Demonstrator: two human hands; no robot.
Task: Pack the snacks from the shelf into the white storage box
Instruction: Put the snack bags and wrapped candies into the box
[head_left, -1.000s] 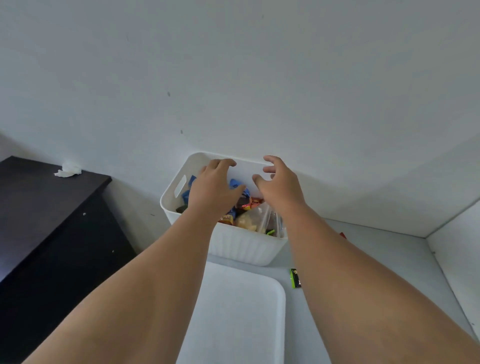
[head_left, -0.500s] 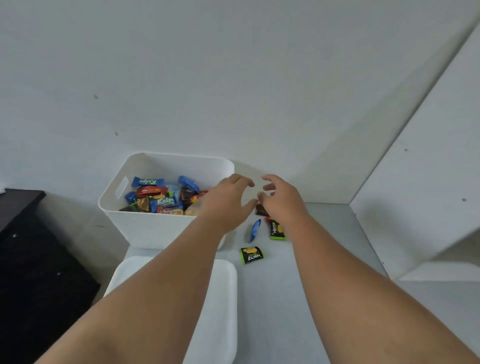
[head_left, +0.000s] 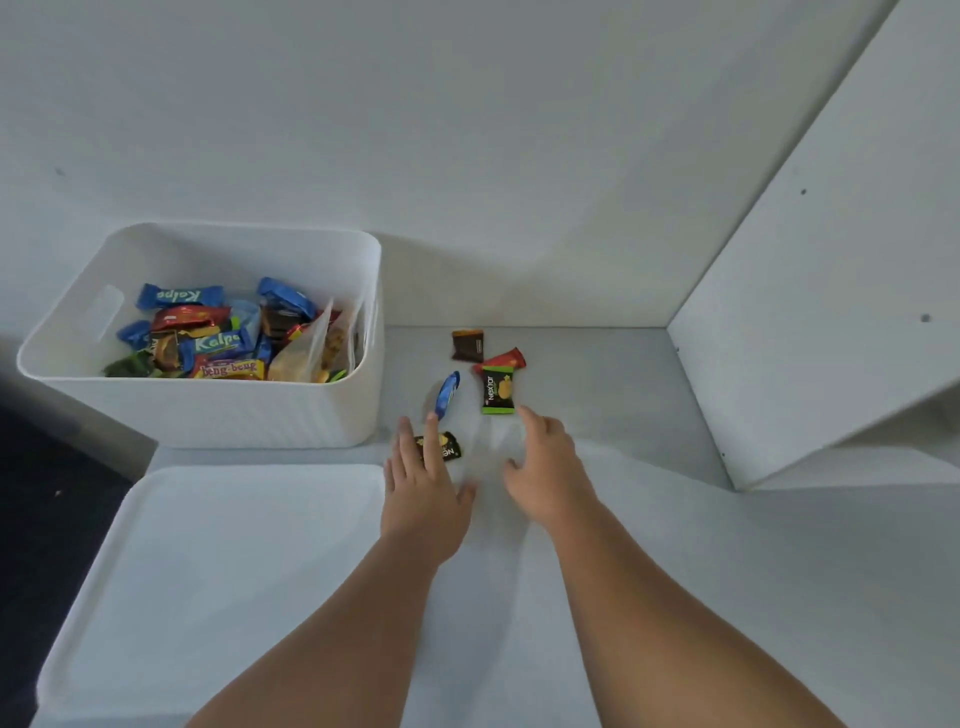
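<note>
Left hand (head_left: 423, 493) and right hand (head_left: 545, 467), fingers spread empty, moved from box (head_left: 208, 410) to unpacked snacks (head_left: 497, 391) right of it

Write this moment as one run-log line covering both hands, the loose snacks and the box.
left hand: open, fingers over black packet | right hand: open, empty | shelf: five loose snacks | white storage box: part-filled
</note>
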